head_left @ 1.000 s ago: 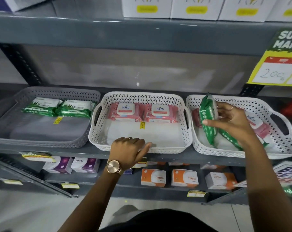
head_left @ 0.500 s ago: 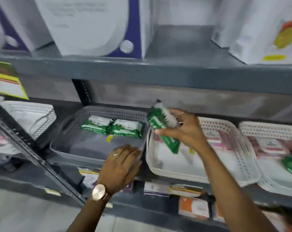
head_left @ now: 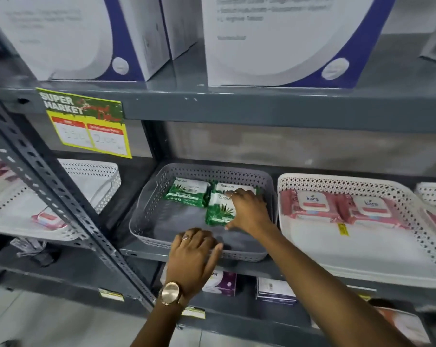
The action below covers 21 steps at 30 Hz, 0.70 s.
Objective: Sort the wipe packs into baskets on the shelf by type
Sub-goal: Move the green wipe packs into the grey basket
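Since half a second earlier, the right hand (head_left: 248, 211) had carried the green pack (head_left: 220, 209) from above the white basket (head_left: 287, 181) down into the grey basket (head_left: 149, 216). The pack lay flat there, overlapping one of two green packs (head_left: 186, 195) at the back wall; the fingers still rested on it, grip loose. The left hand (head_left: 190, 256) was released, fingers draped over the grey basket's front rim. Pink packs (head_left: 312, 206) sat in the white basket.

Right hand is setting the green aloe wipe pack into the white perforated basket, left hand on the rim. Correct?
Not quite: in the head view the right hand sets the green aloe wipe pack into the grey perforated basket; the left hand rests on its front rim.
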### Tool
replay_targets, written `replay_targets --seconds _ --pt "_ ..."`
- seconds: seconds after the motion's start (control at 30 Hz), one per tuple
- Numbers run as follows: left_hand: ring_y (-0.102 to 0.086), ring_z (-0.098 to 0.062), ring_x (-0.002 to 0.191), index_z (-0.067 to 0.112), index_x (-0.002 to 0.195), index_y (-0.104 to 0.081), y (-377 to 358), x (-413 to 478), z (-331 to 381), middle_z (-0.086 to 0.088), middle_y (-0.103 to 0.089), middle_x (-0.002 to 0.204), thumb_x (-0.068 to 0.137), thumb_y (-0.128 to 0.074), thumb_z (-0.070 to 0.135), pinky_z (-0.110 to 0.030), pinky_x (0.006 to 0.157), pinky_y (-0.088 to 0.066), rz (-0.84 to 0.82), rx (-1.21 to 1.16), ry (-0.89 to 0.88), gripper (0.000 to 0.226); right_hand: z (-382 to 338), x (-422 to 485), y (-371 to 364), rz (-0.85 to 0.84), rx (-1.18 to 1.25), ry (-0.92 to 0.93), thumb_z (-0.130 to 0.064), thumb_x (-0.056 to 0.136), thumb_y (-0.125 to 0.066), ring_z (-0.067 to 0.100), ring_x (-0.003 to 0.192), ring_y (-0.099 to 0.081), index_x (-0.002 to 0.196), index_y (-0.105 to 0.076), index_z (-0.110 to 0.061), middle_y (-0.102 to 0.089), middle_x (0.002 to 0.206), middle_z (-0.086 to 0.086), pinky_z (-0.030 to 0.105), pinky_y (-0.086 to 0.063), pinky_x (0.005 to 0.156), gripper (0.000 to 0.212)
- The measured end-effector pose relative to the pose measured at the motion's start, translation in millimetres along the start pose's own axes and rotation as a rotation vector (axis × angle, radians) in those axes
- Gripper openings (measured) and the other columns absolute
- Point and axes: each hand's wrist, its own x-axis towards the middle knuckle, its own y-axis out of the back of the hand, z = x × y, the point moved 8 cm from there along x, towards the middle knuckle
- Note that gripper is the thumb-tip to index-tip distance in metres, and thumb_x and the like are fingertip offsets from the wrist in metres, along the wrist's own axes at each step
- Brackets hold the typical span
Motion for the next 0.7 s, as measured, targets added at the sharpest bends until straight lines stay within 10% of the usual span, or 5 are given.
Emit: replay_targets --seconds 0.47,0.7 --pt "-0.059 -0.029 0.097 0.016 0.102 -0.066 4 38 99 -0.005 -0.069 0.102 0.097 -0.031 0.048 -0.042 0.082 -0.044 0.033 -0.092 -0.136 0.048 79 -57 66 0.334 0.561 -0.131 -0.035 0.075 -0.077 0.021 0.106 -0.063 0.115 -0.066 -0.020 -0.069 0.119 0.002 0.021 -0.041 0.088 0.044" --pt "-0.060 -0.025 0.090 0.020 0.101 -0.064 -22 57 208 0.001 -0.070 0.099 0.096 -0.035 0.050 -0.039 0.077 -0.043 -0.015 -0.166 -0.251 0.042 185 -119 100 0.489 0.640 -0.252 -0.027 0.079 -0.074 0.019 0.109 -0.064 0.112 -0.069 -0.018 -0.070 0.119 0.002 0.031 -0.049 0.097 0.034"
